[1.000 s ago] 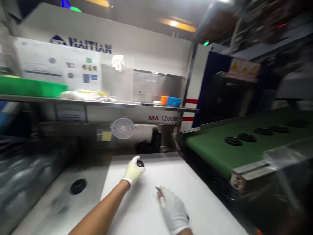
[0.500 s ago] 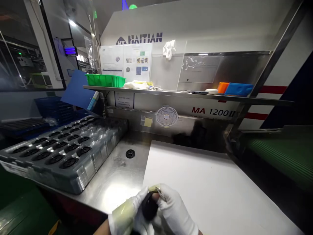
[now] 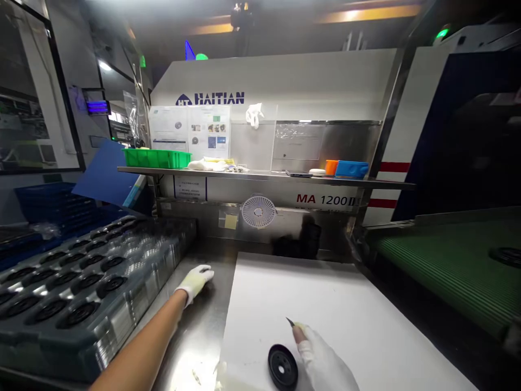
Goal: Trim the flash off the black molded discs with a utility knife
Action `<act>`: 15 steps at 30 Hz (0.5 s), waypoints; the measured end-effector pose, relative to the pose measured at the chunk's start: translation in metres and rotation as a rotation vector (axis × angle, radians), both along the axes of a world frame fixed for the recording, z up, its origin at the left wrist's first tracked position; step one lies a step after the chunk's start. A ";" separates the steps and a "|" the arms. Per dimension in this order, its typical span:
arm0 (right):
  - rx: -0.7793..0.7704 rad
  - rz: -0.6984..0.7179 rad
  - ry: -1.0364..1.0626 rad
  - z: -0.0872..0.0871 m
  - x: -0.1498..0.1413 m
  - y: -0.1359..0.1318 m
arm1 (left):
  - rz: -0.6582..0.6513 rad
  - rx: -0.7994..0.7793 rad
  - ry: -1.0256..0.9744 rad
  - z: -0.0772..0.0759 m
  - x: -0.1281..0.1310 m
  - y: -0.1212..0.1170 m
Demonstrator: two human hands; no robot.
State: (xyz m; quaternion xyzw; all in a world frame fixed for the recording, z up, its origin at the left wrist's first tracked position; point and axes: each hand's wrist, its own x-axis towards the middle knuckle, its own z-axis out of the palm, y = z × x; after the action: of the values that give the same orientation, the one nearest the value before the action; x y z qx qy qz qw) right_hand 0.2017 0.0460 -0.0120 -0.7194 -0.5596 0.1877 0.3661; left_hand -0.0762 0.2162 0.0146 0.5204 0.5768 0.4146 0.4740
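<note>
My left hand [image 3: 196, 283], in a white and yellowish glove, reaches out over the bare metal worktop. Its fingers curl downward at the spot where a black ribbed disc lay, and that disc is hidden from sight. Low in the picture, my right hand [image 3: 321, 353], gloved with a bare thumb tip, is closed on a small pointed blade [image 3: 290, 321] whose dark tip juts up and left. Just left of that hand is a round black plastic wheel [image 3: 283, 367] with a holed hub, over the white sheet [image 3: 252, 304].
Stacked clear trays [image 3: 122, 320] with several black wheels stand at the left. A metal shelf [image 3: 260, 175] crosses behind, bearing a green bin [image 3: 157, 158] and a blue box [image 3: 352, 169]. A green ribbed conveyor [image 3: 443, 260] runs at the right, with a black part [image 3: 507, 256] on it.
My hands were together around a black part; now they are apart. My left hand has moved forward and left over the disc's spot. The wheel now shows beside my right hand. The view has shifted.
</note>
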 end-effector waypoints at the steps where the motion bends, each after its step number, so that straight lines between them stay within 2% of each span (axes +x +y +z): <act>1: 0.025 0.030 0.116 0.003 -0.002 -0.002 | -0.004 0.007 -0.080 0.001 0.001 -0.009; 3: 0.057 0.154 0.338 0.009 -0.012 -0.007 | -0.012 0.037 -0.237 0.003 0.003 -0.033; 5: 0.058 0.271 0.483 0.015 -0.030 -0.011 | -0.058 0.044 -0.507 0.004 0.007 -0.064; 7: 0.041 0.313 0.559 0.018 -0.053 -0.014 | -0.146 -0.014 -0.946 0.001 0.011 -0.095; 9: 0.010 0.303 0.583 0.019 -0.075 -0.017 | -0.203 -0.072 -1.267 -0.005 0.015 -0.119; 11: -0.017 0.279 0.556 0.021 -0.092 -0.020 | -0.217 -0.093 -1.382 -0.015 0.019 -0.134; 15: -0.051 0.248 0.444 0.028 -0.106 -0.024 | -0.241 -0.085 -1.394 -0.030 0.022 -0.143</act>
State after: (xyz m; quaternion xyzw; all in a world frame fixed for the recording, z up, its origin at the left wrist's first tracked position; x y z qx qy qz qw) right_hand 0.0961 0.0218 0.0164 -0.5953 -0.5448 0.3984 0.4360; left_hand -0.0539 0.0728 -0.0159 0.1751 0.0934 0.5730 0.7951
